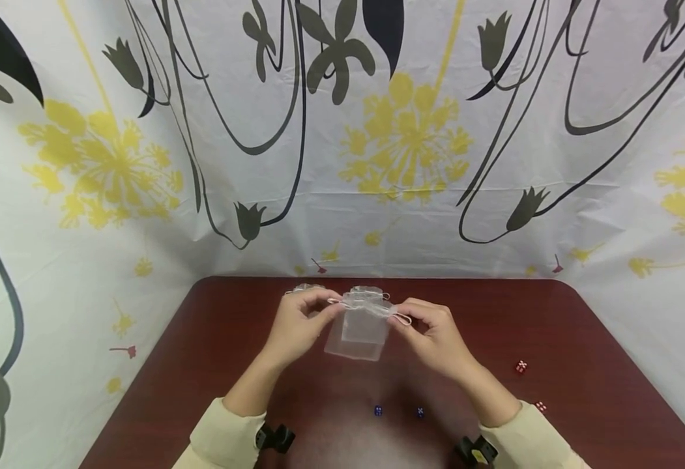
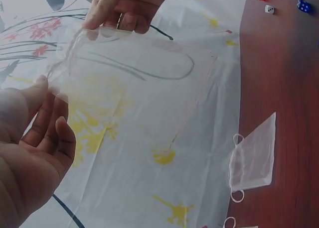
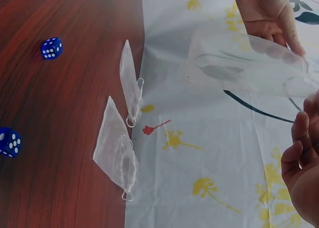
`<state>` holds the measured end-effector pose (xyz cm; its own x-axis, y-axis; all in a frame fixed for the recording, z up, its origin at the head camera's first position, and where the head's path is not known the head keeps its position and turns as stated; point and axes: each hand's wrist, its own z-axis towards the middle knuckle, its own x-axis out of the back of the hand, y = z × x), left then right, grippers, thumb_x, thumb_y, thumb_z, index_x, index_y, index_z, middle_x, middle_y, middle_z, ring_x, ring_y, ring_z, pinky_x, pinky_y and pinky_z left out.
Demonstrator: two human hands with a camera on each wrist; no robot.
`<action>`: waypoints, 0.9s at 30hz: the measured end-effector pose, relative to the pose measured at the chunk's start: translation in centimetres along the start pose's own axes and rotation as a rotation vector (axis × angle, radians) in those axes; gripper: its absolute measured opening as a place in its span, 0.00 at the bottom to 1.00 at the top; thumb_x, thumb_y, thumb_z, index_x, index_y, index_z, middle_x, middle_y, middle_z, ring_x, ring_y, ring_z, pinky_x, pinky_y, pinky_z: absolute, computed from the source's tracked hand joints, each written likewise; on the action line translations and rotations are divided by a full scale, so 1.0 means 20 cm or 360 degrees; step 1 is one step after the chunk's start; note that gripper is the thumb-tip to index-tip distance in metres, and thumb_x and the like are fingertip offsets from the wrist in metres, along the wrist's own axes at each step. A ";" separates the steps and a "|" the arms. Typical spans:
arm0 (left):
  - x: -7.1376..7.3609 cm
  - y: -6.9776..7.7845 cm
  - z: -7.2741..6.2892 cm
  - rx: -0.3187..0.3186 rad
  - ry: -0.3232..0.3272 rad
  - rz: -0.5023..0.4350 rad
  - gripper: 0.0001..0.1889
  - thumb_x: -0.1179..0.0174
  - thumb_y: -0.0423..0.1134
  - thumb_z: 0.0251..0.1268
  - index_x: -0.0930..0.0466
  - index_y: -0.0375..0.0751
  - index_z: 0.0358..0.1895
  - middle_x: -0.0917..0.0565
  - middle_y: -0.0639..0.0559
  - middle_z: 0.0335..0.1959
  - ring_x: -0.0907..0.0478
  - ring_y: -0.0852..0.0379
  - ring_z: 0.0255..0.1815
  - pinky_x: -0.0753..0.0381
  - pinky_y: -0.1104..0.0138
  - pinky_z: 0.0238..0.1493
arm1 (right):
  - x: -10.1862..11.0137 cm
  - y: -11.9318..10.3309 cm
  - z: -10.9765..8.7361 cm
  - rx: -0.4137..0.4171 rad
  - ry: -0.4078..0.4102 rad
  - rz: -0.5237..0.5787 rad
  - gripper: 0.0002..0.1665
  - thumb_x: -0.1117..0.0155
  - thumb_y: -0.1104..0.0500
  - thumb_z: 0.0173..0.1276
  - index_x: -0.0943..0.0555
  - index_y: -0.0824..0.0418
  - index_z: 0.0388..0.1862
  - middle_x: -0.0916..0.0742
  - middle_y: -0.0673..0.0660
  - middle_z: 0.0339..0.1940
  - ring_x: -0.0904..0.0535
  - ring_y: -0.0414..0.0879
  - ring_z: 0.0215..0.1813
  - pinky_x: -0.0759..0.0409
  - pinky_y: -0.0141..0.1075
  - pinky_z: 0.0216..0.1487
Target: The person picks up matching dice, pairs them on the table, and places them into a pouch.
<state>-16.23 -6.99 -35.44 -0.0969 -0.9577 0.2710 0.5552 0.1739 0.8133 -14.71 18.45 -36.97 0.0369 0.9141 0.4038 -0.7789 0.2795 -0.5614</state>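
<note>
A sheer white drawstring pouch (image 1: 333,345) hangs between both hands, its gathered top stretched sideways. My left hand (image 1: 298,326) pinches one end of that top, and my right hand (image 1: 436,335) pinches the other, where a cord loop sticks out. The pouch (image 2: 134,83) looks flat and see-through in the left wrist view. Beyond it a second sheer pouch (image 3: 114,148) lies near the table's far edge, with a third pouch (image 3: 130,83) beside it in the right wrist view. In the head view my left hand partly hides one of these.
Two blue dice, one (image 1: 378,410) left of the other (image 1: 420,412), lie on the dark red table (image 1: 213,391). A red die (image 1: 521,367) is to the right, with another die (image 1: 540,407) by the right sleeve. A white die (image 2: 269,9) shows too. Patterned cloth (image 1: 319,176) hangs behind.
</note>
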 end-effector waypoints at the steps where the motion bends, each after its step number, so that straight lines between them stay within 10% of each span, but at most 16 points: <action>1: 0.00 0.00 0.00 -0.0004 -0.0002 -0.0015 0.04 0.29 0.34 0.63 0.11 0.39 0.39 0.13 0.51 0.32 0.20 0.60 0.31 0.18 0.66 0.34 | 0.00 0.00 0.00 0.0009 0.0004 -0.0005 0.13 0.31 0.74 0.64 0.14 0.56 0.37 0.17 0.48 0.30 0.28 0.37 0.26 0.30 0.27 0.21; 18: -0.01 -0.02 -0.01 -0.0067 -0.0144 -0.0259 0.02 0.32 0.25 0.63 0.14 0.33 0.36 0.15 0.49 0.31 0.26 0.61 0.27 0.28 0.72 0.26 | -0.02 0.00 0.02 0.0106 -0.0073 0.0213 0.17 0.36 0.79 0.64 0.15 0.59 0.40 0.16 0.56 0.34 0.23 0.42 0.38 0.24 0.29 0.37; 23: -0.01 0.00 -0.01 -0.0114 -0.0186 -0.0107 0.08 0.30 0.28 0.62 0.15 0.37 0.43 0.15 0.50 0.31 0.25 0.58 0.28 0.28 0.70 0.26 | -0.04 -0.01 0.03 0.0098 -0.0088 0.0182 0.16 0.34 0.79 0.63 0.14 0.61 0.40 0.15 0.53 0.35 0.21 0.42 0.38 0.23 0.29 0.39; 27: 0.00 0.03 0.00 -0.0350 -0.0338 0.0168 0.15 0.34 0.27 0.66 0.18 0.43 0.53 0.19 0.56 0.32 0.26 0.61 0.28 0.25 0.69 0.27 | -0.05 -0.01 0.03 0.0118 -0.0103 0.0149 0.16 0.33 0.78 0.62 0.14 0.61 0.41 0.14 0.52 0.36 0.21 0.42 0.38 0.23 0.29 0.40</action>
<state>-15.98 -6.88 -34.94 -0.1865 -0.8637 0.4683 0.7344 0.1941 0.6504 -14.98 17.29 -36.76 -0.0769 0.9135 0.3994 -0.8213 0.1691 -0.5448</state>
